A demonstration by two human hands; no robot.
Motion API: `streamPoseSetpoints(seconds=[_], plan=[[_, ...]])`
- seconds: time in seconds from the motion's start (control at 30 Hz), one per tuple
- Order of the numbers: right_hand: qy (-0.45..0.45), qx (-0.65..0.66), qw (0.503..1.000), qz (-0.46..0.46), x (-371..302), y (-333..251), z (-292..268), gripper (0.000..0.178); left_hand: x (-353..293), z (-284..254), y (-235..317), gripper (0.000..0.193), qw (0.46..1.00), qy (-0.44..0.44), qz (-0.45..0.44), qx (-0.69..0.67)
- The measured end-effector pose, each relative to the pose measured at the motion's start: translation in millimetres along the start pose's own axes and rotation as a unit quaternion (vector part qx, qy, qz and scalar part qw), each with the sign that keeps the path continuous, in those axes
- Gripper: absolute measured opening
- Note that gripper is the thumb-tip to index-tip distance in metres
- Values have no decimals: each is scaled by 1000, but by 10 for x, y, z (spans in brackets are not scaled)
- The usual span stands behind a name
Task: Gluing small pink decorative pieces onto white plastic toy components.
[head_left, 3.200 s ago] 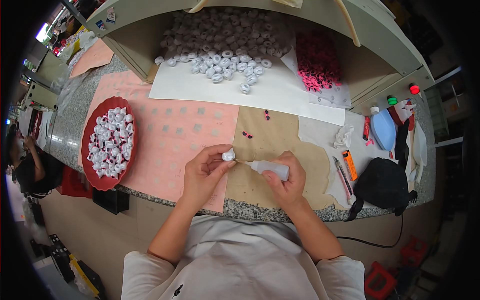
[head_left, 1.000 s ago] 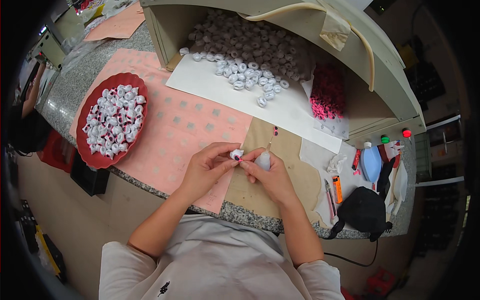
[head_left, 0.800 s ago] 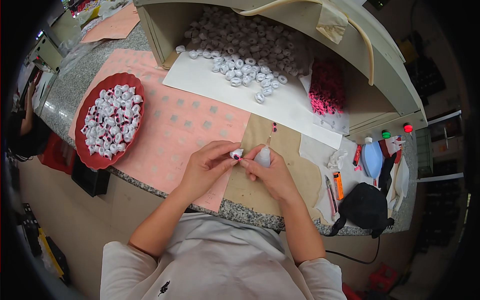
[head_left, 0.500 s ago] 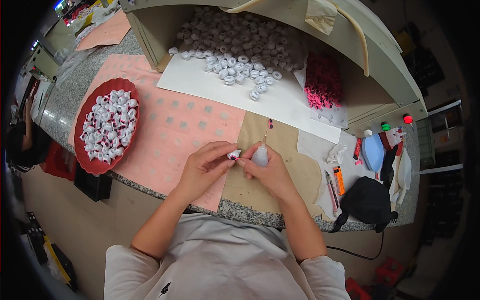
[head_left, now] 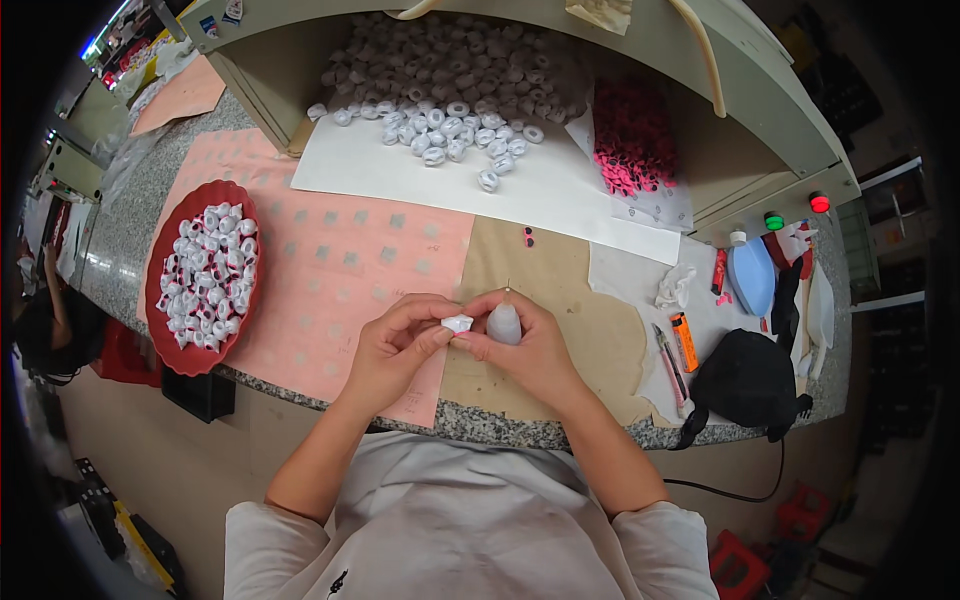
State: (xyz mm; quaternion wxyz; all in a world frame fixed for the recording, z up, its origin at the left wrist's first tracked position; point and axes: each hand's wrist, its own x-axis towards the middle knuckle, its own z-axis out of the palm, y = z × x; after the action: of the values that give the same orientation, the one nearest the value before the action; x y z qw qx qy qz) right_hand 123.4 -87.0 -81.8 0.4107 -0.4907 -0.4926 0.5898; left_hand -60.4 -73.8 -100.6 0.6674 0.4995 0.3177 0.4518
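Left hand (head_left: 405,343), seen from the head camera, has its thumb and fingers pinched around a small white piece (head_left: 457,324) above the near middle of the desk (head_left: 120,240). Just to its right, the right hand (head_left: 525,348) is curled around a pale bottle (head_left: 504,324), needle tip pointing away, with its thumb and forefinger drawn in at the white piece's right end.

Speckled stone shows along the desk's near edge and at left. A pink sheet (head_left: 320,270) with grey squares covers the left part, brown paper (head_left: 590,345) the middle. On the pink sheet's left side sits a red bowl (head_left: 192,363) full of white pieces with pink and black marks. At the far side, an open-fronted cabinet (head_left: 775,125) shelters a white heap (head_left: 450,80) and a pink-and-black heap (head_left: 637,150). A black bag (head_left: 750,375) lies at right. Beyond the near edge is a beige floor (head_left: 290,450); another person (head_left: 60,325) appears far left.

Fingers cover much of the white piece; whether the sliver of pink there belongs to it is unclear. The heaps' far parts sink into shadow, the cabinet's top is cut off, and the room's right side is too dark to read.
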Motion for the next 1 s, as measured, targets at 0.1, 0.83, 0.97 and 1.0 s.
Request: streamPoseSetpoints(seconds=[0.1, 0.83, 0.97, 1.0], plan=[[2, 21, 1000, 5, 11, 14, 13, 23, 25, -20, -13, 20, 1000, -20, 3, -4], [4, 50, 997, -58, 53, -48, 185, 22, -15, -186, 116, 20, 998, -57, 18, -18], [51, 36, 996, -66, -111, -228, 461, 23, -179, -267, 343, 20, 995, -74, -42, -45], [53, 43, 995, -70, -153, -288, 550, 23, -241, -302, 385, 20, 994, -79, -50, -54]])
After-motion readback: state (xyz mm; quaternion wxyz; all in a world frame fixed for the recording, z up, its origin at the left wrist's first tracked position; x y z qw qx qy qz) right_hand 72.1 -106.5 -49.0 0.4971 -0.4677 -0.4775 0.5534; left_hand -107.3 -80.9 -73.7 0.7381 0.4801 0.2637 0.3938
